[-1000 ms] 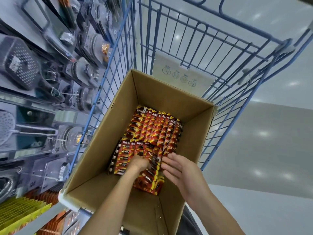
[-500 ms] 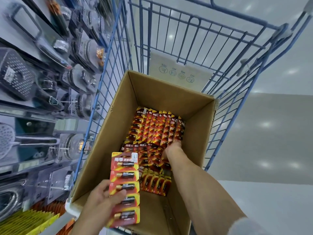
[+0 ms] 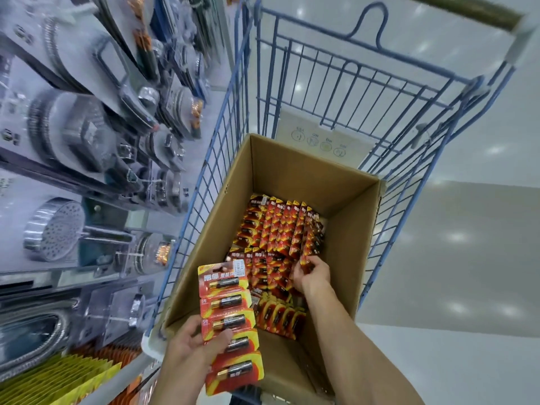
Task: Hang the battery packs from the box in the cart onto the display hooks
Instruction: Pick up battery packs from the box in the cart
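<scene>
The left hand (image 3: pixel 191 344) grips a long strip of battery packs (image 3: pixel 229 323) above the near left corner of the cardboard box (image 3: pixel 347 206). The thumb is pressed across the glossy front of the strip, and the other fingers are hidden behind it. The strip is red and yellow card with five clear blisters, each holding one dark, round battery.

The right hand (image 3: pixel 312 273) is deep inside the box near its right wall, with fingers curled around one pack (image 3: pixel 305 263). Whether it holds more than one is hard to tell.

The other battery packs (image 3: pixel 277 229) stand on edge in tight rows by the far wall, and some lie flat nearer. The brown box sits in a blue wire cart (image 3: pixel 321 92). At the left edge, chrome shower heads (image 3: pixel 52 232) hang in clear plastic, strongly blurred.
</scene>
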